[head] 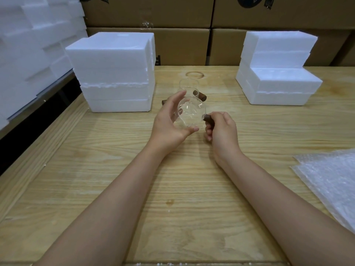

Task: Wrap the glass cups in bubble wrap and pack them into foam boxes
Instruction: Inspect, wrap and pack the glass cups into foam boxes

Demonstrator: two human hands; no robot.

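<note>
A clear glass cup [193, 114] with a dark wooden handle is held above the middle of the wooden table [115, 189]. My left hand [169, 123] cups its body from the left, fingers and thumb curled round the glass. My right hand [221, 129] pinches the dark handle on the cup's right side. Behind it a second glass cup [189, 86] with a dark handle stands on the table. Sheets of bubble wrap [330, 181] lie at the right edge. White foam boxes [115, 73] are stacked at the left, and more foam boxes [278, 73] at the right back.
Brown cardboard cartons [182, 18] form a wall behind the table. A large pile of foam pieces [28, 45] rises at the far left, beyond a dark gap beside the table. A small dark object [164, 102] peeks out behind my left hand.
</note>
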